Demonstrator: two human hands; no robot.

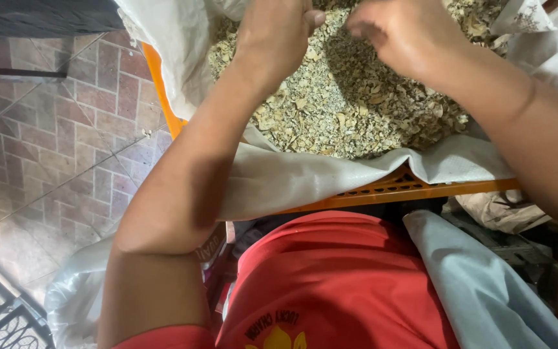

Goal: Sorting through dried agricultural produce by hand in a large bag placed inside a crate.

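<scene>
The head camera looks down on one orange plastic crate [392,189] with a slotted rim, lined by one white woven sack [305,178] folded open over its edges. Inside the sack lies one heap of pale, dry, flaky plant chips [350,110], tan and greenish, too many to count.

Two bare hands work at the far side of the heap. The left hand [278,32] comes in with the forearm stretched forward and the elbow bent near the body; its fingers curl down into the chips, thumb tip showing at the edge. The right hand [403,31] reaches in from the other side, wrist bent, fingers drawn together over the chips. The two hands are close but apart, with a small gap between them. Whether either pinches any chips I cannot tell.

Below sits one red shirt [337,284]. A second white bag [75,297] lies on the tiled floor [46,148].
</scene>
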